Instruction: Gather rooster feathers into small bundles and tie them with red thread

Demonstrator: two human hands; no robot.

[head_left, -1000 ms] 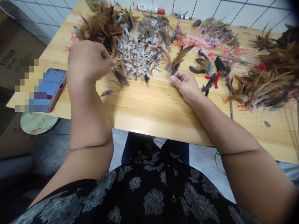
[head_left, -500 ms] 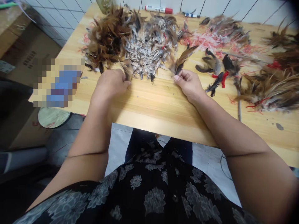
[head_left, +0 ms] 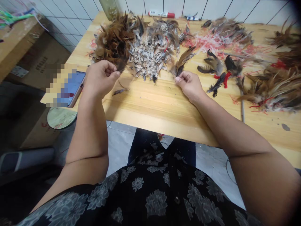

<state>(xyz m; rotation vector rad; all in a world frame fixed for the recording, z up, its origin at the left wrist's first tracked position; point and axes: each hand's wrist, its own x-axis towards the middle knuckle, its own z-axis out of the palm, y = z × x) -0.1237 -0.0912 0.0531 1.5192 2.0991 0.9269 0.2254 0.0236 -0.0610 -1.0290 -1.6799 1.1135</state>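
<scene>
Between the thumb and fingers of my left hand (head_left: 100, 77) is a small dark feather (head_left: 121, 65), slightly blurred. That hand is just in front of a pile of brown feathers (head_left: 111, 40). My right hand (head_left: 190, 84) pinches a small bunch of brown and black feathers (head_left: 184, 59) by the base, tips pointing up and to the right. A heap of grey-white feathers (head_left: 150, 53), quill ends toward me, lies between the hands. On the bare wood below my left hand rests a thin dark loose feather (head_left: 119, 91).
A phone (head_left: 76, 88) lies at the wooden table's (head_left: 150, 110) left edge. Pink-based feathers (head_left: 218, 40), black feathers (head_left: 217, 83) with red string, and a long brown bundle (head_left: 275, 88) spread rightward. Behind are a red-capped marker (head_left: 161, 14) and a greenish container (head_left: 109, 9).
My left hand has moved left and up, turning so its thumb side shows. A thin dark feather now lies on the table below it. My right hand stays nearly still with its feathers.
</scene>
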